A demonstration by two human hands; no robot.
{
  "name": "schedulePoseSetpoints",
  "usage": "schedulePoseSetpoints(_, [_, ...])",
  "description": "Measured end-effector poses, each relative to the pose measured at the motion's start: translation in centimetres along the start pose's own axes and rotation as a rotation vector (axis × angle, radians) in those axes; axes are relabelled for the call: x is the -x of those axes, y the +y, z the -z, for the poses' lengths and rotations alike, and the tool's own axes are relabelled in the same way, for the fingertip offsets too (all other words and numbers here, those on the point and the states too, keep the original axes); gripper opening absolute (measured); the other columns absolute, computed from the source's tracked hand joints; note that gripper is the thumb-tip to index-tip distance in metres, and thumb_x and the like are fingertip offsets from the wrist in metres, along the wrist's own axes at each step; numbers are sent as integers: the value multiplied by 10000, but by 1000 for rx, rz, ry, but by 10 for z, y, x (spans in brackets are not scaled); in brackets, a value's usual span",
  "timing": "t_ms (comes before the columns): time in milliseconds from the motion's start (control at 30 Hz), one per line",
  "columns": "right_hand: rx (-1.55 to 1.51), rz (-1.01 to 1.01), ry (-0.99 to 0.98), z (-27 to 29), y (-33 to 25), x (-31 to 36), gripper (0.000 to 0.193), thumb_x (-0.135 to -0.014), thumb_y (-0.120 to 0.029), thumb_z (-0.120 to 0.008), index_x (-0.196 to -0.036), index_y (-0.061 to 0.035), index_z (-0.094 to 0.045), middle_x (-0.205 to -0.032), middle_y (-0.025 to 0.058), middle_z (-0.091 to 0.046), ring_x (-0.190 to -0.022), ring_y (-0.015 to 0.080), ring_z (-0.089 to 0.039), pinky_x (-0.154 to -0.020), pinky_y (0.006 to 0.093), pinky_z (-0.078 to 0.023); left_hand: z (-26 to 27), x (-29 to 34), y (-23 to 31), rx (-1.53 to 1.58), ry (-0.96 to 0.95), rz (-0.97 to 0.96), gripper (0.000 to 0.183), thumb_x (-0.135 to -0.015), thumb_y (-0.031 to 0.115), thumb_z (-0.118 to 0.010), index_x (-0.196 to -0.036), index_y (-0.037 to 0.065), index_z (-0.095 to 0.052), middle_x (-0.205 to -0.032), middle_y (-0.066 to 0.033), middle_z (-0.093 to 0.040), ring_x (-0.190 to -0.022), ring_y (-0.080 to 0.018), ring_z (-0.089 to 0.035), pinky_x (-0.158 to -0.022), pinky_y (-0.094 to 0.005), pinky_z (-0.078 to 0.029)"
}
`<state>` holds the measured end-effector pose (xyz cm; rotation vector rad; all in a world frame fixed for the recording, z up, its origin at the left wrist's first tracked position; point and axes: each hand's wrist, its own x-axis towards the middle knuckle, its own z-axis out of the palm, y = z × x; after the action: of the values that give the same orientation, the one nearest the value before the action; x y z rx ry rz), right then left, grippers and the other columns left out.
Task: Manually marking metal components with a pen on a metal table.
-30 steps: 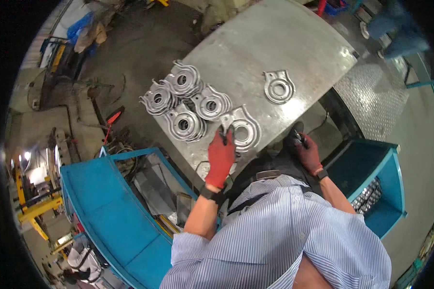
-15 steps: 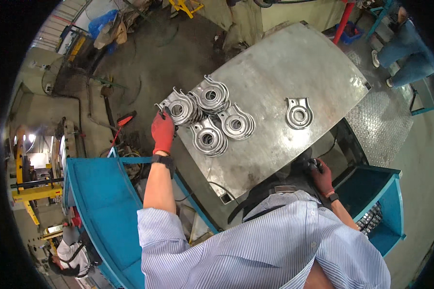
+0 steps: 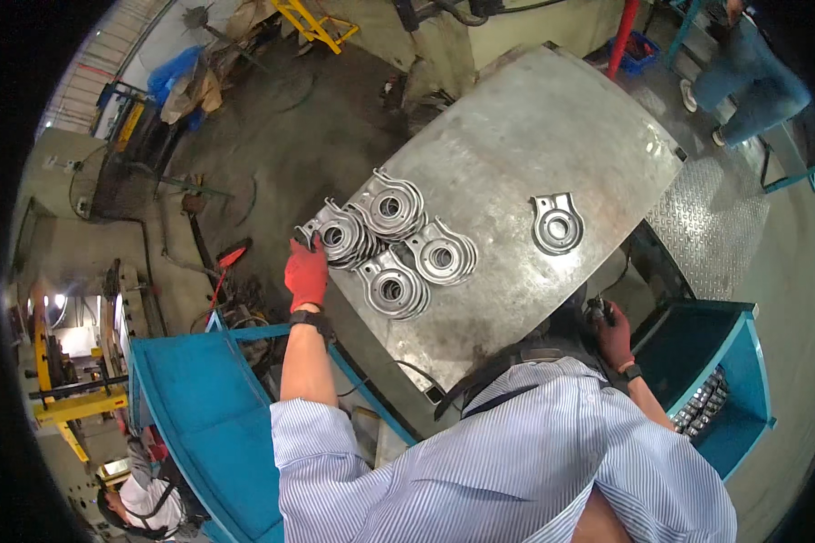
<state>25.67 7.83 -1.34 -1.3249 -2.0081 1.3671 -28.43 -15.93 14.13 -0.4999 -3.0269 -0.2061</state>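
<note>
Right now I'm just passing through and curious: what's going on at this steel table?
A person in a striped shirt stands at a steel table. The left hand, in a red glove, grips the edge of the leftmost bracket stack at the table's left corner. Three more stacks of the same cast metal brackets sit beside it, and a lone bracket lies apart to the right. The right hand, also gloved, is low by the table's near edge, holding something small and dark that I can't make out. Blue bins flank the person.

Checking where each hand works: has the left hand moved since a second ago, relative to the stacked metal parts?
Yes. The left hand went from the stacks' near edge to the left end of the stacked metal parts, at the table's left edge.
</note>
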Motion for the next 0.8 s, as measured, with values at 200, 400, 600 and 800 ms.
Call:
schedulePoseSetpoints(200, [38, -26, 31, 5, -22, -5, 316, -827, -34, -580, -1142, -10, -570, -964, 109, -654, -890, 172, -597, -804, 301, -462, 25, 20, 13, -58, 63, -12, 709, -877, 550, -432, -1283, -31, -429, -948, -271, -633, -877, -429, -613, -753, -486, -477])
schedulePoseSetpoints(400, [-27, -105, 58, 23, -33, -3, 338, -804, -56, -604, -1140, -36, -579, -1023, 188, -640, -966, 260, -618, -842, 338, -459, 60, 105, 135, 489, 157, -352, 424, -868, 274, -592, -1160, -30, -551, -965, -241, -641, -902, -350, -637, -776, -386, -494])
schedulePoseSetpoints(600, [-13, -147, 63, 30, -54, -2, 350, -798, -55, -608, -1147, -55, -580, -1042, 195, -634, -989, 309, -613, -850, 349, -458, -30, 190, 270, 535, -509, -472, 618, -796, 364, -662, -1210, -55, -475, -1092, -221, -601, -974, -328, -608, -850, -408, -466])
schedulePoseSetpoints(800, [-19, -225, 63, 42, -42, 7, 347, -822, -144, -620, -1159, -72, -576, -1072, 186, -624, -1008, 333, -594, -859, 364, -456, -104, 190, 331, 244, -306, -372, 883, -720, 463, -709, -1256, -132, -338, -1180, -306, -494, -1027, -421, -548, -861, -442, -461])
